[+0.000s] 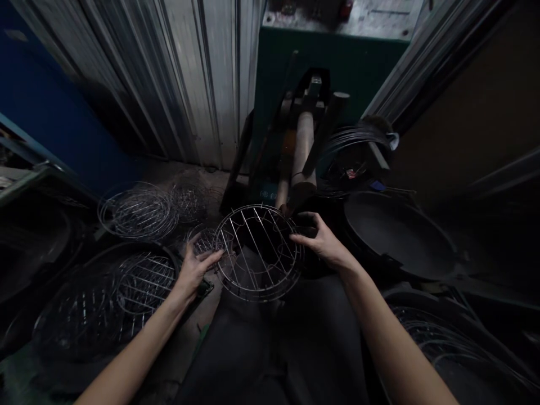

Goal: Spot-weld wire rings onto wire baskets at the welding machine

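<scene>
A round wire rack [258, 253] with parallel straight bars and a double outer ring is held level above my lap, just in front of the machine's lower electrode. My left hand [197, 265] grips its left rim between thumb and fingers. On the right side, my right hand [318, 239] has its thumb and fingers at the rim, pinching it. Behind the rack stands a green machine [358, 70] with a thick metal cylinder arm [304, 140] pointing down toward the rack's far edge.
Piles of wire rings [141, 211] and finished-looking racks [145, 281] lie at the left. A dark round pan [396, 233] stands at the right, with a container of wire rings [439, 337] nearer. Corrugated metal wall [202, 73] rises behind.
</scene>
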Motion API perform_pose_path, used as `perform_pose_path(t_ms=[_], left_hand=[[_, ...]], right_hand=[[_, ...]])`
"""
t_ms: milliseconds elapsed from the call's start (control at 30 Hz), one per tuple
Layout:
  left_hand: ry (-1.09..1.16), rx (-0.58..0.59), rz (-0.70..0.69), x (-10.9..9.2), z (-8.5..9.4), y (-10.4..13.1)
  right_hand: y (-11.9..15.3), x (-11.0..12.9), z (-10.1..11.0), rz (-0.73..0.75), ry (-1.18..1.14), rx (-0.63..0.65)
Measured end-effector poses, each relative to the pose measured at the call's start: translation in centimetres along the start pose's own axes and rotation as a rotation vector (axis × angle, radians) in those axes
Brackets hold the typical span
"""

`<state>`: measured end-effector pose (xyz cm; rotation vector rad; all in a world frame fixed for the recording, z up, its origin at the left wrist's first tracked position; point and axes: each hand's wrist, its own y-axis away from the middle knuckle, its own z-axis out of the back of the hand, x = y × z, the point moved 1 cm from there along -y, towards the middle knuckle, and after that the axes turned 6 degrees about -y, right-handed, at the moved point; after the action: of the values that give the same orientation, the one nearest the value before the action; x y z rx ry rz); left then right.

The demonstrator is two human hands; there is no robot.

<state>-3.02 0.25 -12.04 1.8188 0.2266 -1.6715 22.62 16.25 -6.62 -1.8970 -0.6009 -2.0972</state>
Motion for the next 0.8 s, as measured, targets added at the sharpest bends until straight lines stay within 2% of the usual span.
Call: perform_pose_path(t_ms=[200, 533, 800], left_hand=[[0.016, 0.011, 0.001, -0.2, -0.3, 0.3], [0.0, 0.027, 0.012, -0.9, -0.4, 1.3], [0.063, 0.04, 0.045, 0.1, -1.8, 2.7]], right_hand=[[-0.1, -0.2, 0.5, 0.001, 0.034, 0.005], [-0.1, 1.0, 0.2, -0.042, 0.089, -0.029], [-1.8, 1.3, 1.4, -0.074, 0.07, 0.079]])
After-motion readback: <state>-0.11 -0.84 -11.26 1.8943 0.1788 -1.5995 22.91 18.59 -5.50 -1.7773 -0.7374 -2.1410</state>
